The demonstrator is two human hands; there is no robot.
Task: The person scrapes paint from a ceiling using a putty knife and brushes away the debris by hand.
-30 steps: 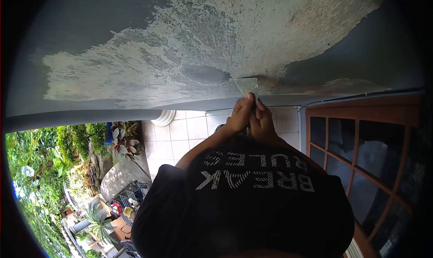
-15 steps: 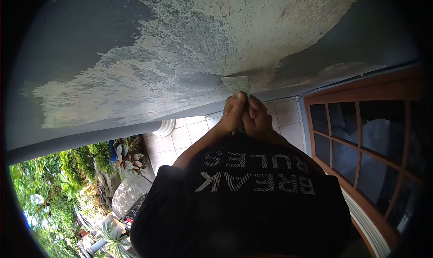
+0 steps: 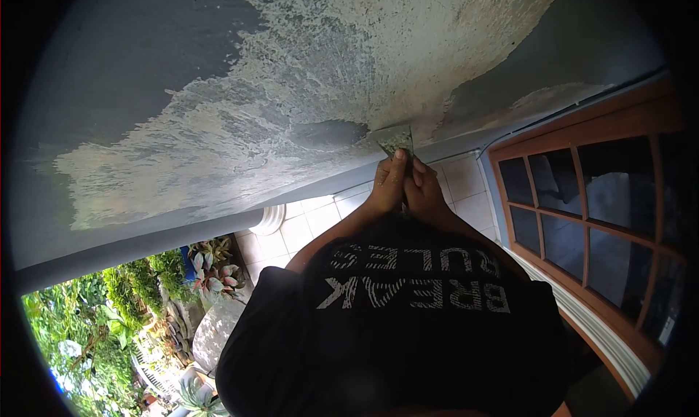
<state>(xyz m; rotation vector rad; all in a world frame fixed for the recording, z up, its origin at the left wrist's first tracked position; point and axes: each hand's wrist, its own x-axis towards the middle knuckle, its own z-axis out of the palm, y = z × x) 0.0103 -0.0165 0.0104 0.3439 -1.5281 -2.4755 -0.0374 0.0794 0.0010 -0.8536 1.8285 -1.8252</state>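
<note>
A putty knife (image 3: pixel 397 138) with a broad, residue-smeared blade is held up against the painted wall (image 3: pixel 320 89). My left hand (image 3: pixel 389 184) is closed around it from the left side, the thumb pressed along the base of the blade. From the right, my right hand (image 3: pixel 424 190) also grips it, fingers folded in beside the left hand. The handle is mostly hidden between both palms. Around the blade the wall shows a large pale, scratched patch with dark grey paint at its borders. Just left of the blade sits a smooth darker grey spot (image 3: pixel 329 134).
A brown-framed window (image 3: pixel 582 220) with several panes stands at the right, with a thin cable (image 3: pixel 553 112) along the wall above it. Light floor tiles (image 3: pixel 320 211) and a white column base (image 3: pixel 271 219) show below. Garden plants (image 3: pixel 145 271) fill the lower left.
Both hands and the putty knife have shifted a little right and down in view, and the blade now looks flatter to the wall. The whole view has also moved slightly.
</note>
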